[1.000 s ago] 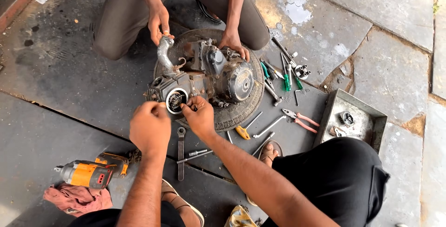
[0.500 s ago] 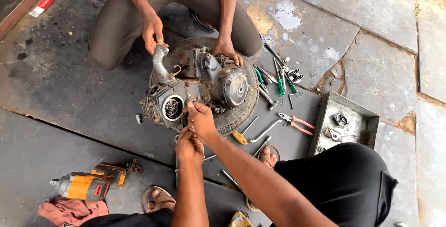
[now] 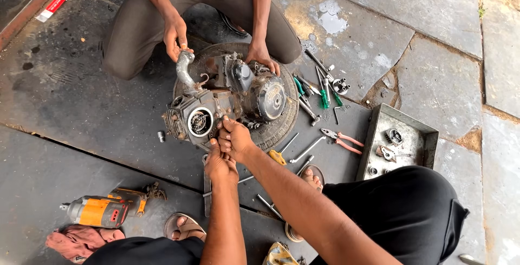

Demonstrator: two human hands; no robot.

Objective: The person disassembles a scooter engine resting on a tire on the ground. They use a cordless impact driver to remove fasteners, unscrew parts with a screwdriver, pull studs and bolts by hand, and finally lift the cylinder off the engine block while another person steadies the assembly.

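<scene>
Since a second ago my left hand (image 3: 219,163) has come in from the left and now sits stacked right under my right hand (image 3: 234,137), both pulled tight together at the front of the engine. My fingers are clenched on something small at the casing edge just right of the round port; I cannot tell what, the knuckles hide it.

The grimy grey cast-metal motorcycle engine (image 3: 230,99) lies on its side on a worn black rubber tyre (image 3: 281,121), in front of my knees. I judge it heavy, rigid and oily, so slippery on flat faces; best held by the fins, the casing edges or the bent silver exhaust stub (image 3: 184,70). The other person's hands already brace it, one hand (image 3: 174,34) on that stub, the other hand (image 3: 261,56) on the far side.

Around it: a scatter of green-handled screwdrivers (image 3: 324,94), red-handled pliers (image 3: 338,139), a dented grey metal tray (image 3: 420,135) with small parts, an orange cordless impact driver (image 3: 103,211) by a pink rag (image 3: 76,240). The floor is dark stained stone slabs (image 3: 70,108), outdoors, rough and uneven.
</scene>
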